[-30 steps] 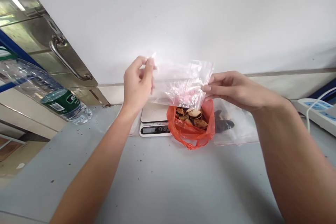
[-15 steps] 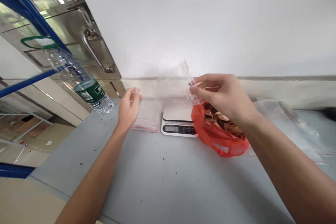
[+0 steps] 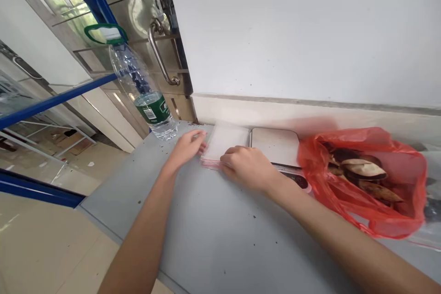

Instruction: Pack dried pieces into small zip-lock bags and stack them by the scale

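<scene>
A stack of clear zip bags (image 3: pixel 225 140) with red-edged openings lies on the grey table, left of a kitchen scale (image 3: pixel 275 144). My right hand (image 3: pixel 246 165) rests at the stack's front right corner, fingers curled over its edge; what they pinch, if anything, is hidden. At the stack's left side is my left hand (image 3: pixel 189 147), its fingers loosely bent and apart, holding nothing. To the right of the scale, an open red plastic bag (image 3: pixel 365 183) holds brown dried pieces and covers part of the scale's display panel.
A large water bottle (image 3: pixel 151 105) with a green handle stands at the table's back left. Blue shelf rails (image 3: pixel 58 101) rise beyond the left edge. A white wall (image 3: pixel 292 32) runs behind the table. More clear bags lie at the far right.
The view has shifted right. My right hand has moved left and down from above the red bag to the stack; the clear bag it held up no longer shows in the air.
</scene>
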